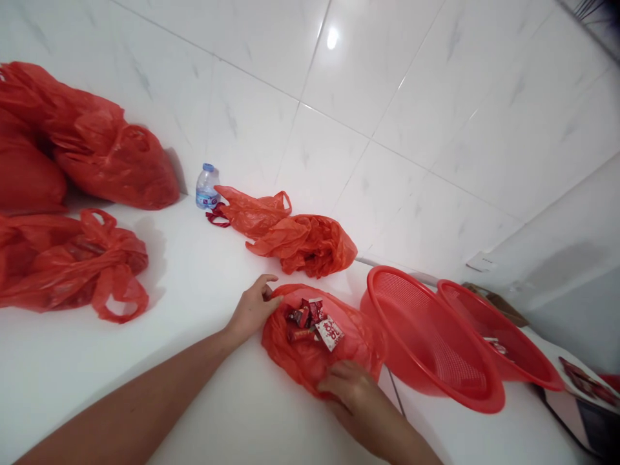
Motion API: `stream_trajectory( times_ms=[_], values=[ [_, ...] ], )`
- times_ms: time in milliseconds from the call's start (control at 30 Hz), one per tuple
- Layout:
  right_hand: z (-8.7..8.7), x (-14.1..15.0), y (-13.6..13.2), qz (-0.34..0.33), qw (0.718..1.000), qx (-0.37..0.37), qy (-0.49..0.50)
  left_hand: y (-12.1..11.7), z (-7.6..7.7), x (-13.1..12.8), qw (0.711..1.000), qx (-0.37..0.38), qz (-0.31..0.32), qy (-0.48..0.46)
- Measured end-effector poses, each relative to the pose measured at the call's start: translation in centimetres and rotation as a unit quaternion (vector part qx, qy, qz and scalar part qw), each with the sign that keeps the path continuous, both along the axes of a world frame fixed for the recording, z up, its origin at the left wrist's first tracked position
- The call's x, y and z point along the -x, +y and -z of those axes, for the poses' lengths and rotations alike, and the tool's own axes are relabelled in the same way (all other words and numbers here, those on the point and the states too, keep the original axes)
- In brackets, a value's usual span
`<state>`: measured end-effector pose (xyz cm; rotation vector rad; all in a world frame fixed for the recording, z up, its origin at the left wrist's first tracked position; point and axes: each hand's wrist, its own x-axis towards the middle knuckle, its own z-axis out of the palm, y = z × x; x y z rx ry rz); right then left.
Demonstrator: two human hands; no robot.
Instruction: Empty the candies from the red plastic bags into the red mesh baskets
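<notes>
A red plastic bag (356, 310) lies spread on the white table, its mouth facing up. Inside it sit several small wrapped candies (303, 316), mostly red, and a white packet (330, 332) with red characters. My left hand (254, 307) grips the bag's left rim between thumb and fingers. At the near rim is my right hand (353, 391), slightly blurred, with its fingers curled over the bag's edge; part of the plastic is hidden beneath it.
Right of the bag stand a red basket (426, 387) and a second red basket (533, 371) with a few packets. Crumpled red bags (310, 248) and a small water bottle (207, 187) rest by the tiled wall. Full red bags (111, 148) crowd the left.
</notes>
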<state>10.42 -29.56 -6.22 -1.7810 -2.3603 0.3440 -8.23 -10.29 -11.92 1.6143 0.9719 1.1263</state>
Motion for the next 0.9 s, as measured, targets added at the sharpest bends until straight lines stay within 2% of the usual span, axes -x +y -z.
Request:
stream_trajectory(
  times_ms=[67,167,267,333,400,467,533,567,667,733,900],
  values=[
    [-0.2,0.1,-0.2,0.012,0.999,0.031,0.008,0.0,0.0,-0.1,0.998,0.019,0.014,-0.053],
    [-0.9,0.3,-0.4,0.032,0.999,0.026,0.021,-0.2,-0.4,-0.1,0.992,0.048,0.034,-0.110],
    [-1.7,-0.1,-0.5,0.036,0.999,-0.034,0.013,-0.4,-0.9,0.0,0.989,0.066,0.040,-0.123],
    [-2.0,-1.1,-0.6,0.045,0.992,-0.119,-0.012,-0.5,-1.0,0.1,0.992,0.065,0.040,-0.102],
    [-2.3,-2.8,-0.7,0.082,0.966,-0.239,-0.055,-0.5,-1.0,0.1,0.993,0.064,0.046,-0.087],
    [-2.4,-5.0,-0.8,0.150,0.919,-0.348,-0.106,-0.6,-0.9,0.1,0.993,0.063,0.057,-0.087],
    [-2.3,-7.3,-1.3,0.224,0.879,-0.391,-0.154,-0.6,-0.8,0.2,0.992,0.068,0.063,-0.090],
    [-2.1,-8.2,-1.8,0.254,0.873,-0.379,-0.170,-0.7,-0.8,0.2,0.991,0.072,0.065,-0.088],
    [-1.2,-10.3,-3.7,0.318,0.892,-0.265,-0.183,-0.7,-0.7,0.2,0.991,0.077,0.072,-0.082],
    [-0.6,-11.1,-5.2,0.344,0.897,-0.214,-0.176,-0.8,-0.8,0.2,0.991,0.075,0.073,-0.079],
    [-0.4,-11.9,-7.0,0.356,0.898,-0.210,-0.155,-1.1,-1.3,0.1,0.989,0.096,0.071,-0.083]
  ],
)
